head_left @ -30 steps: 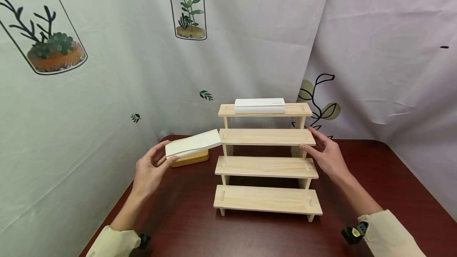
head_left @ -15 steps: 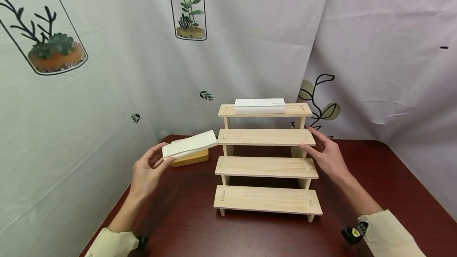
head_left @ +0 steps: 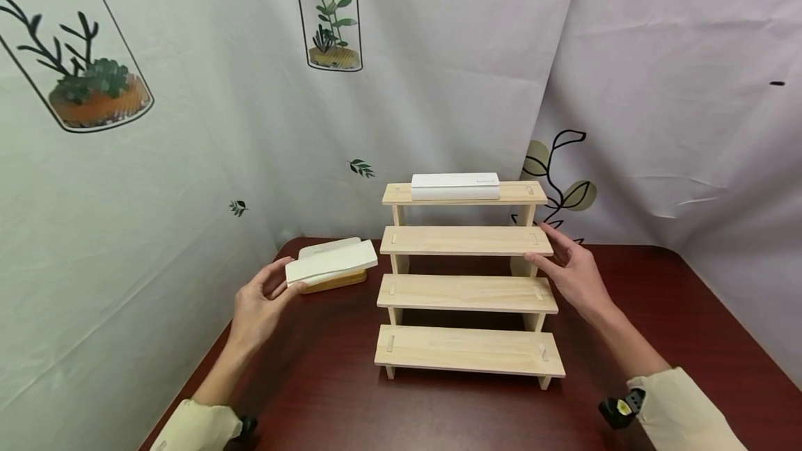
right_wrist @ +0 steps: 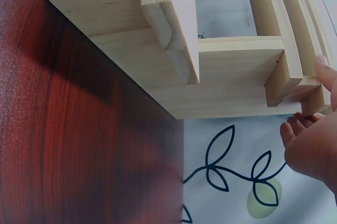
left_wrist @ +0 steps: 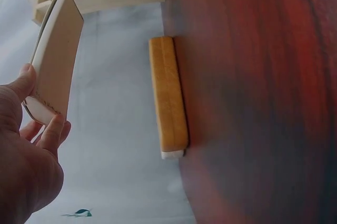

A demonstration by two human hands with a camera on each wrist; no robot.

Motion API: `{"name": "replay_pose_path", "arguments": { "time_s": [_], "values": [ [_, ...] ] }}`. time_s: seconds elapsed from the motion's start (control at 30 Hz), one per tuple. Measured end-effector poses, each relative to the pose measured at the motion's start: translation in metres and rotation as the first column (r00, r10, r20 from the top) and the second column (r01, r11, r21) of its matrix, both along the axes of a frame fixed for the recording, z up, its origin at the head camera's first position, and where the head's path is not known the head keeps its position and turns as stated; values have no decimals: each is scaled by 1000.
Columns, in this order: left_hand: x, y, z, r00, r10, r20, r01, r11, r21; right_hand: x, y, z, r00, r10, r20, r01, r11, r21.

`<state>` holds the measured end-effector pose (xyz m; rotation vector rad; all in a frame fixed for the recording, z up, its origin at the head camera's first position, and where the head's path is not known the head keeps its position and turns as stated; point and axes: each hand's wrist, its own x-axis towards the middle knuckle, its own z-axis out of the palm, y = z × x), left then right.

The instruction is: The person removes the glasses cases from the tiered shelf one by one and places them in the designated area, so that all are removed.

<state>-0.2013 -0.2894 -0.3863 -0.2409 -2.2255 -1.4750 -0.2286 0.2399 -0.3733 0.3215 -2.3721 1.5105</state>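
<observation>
My left hand [head_left: 258, 305] pinches one end of a long, flat cream case [head_left: 332, 262], thumb on one side and fingers on the other. In the left wrist view the cream case [left_wrist: 59, 55] is raised well off the table. Behind and below it lies a mustard-yellow case [left_wrist: 168, 92], with a white case [head_left: 326, 247] against its far side, partly hidden. A four-tier wooden stand [head_left: 470, 292] bears a white case [head_left: 456, 190] on its top shelf. My right hand [head_left: 576, 273] grips the right end of the second shelf from the top.
The dark red-brown table [head_left: 476, 409] reaches around the stand. A white curtain [head_left: 438, 110] printed with plants hangs close behind, and another stretch of cloth [head_left: 125, 263] borders the left side.
The cream case in my left hand has moved left, away from the stand, and its right end is lower. More of the white case behind it shows. My right hand stays put.
</observation>
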Motion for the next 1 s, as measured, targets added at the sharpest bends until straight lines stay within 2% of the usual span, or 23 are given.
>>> {"name": "replay_pose_path", "arguments": {
  "time_s": [0.23, 0.33, 0.63, 0.83, 1.0],
  "values": [
    [11, 7, 10, 1000, 4, 26, -3, 999, -35, 1, 0, 1, 1000, -3, -1, 3, 1000, 8],
    [12, 7, 8, 999, 1, 32, 0, 999, -36, 0, 0, 0, 1000, -6, 1, 6, 1000, 14],
    [8, 0, -7, 999, -3, 46, 5, 999, -48, 0, -1, 0, 1000, -1, -3, 1, 1000, 12],
    [6, -2, -11, 998, 6, 55, -2, 997, -73, 1, -1, 0, 1000, -1, -4, 1, 1000, 11],
    [-9, -13, -31, 997, 31, 68, -23, 993, -114, 1, 1, -1, 1000, -2, 0, 2, 1000, 13]
  ]
}}
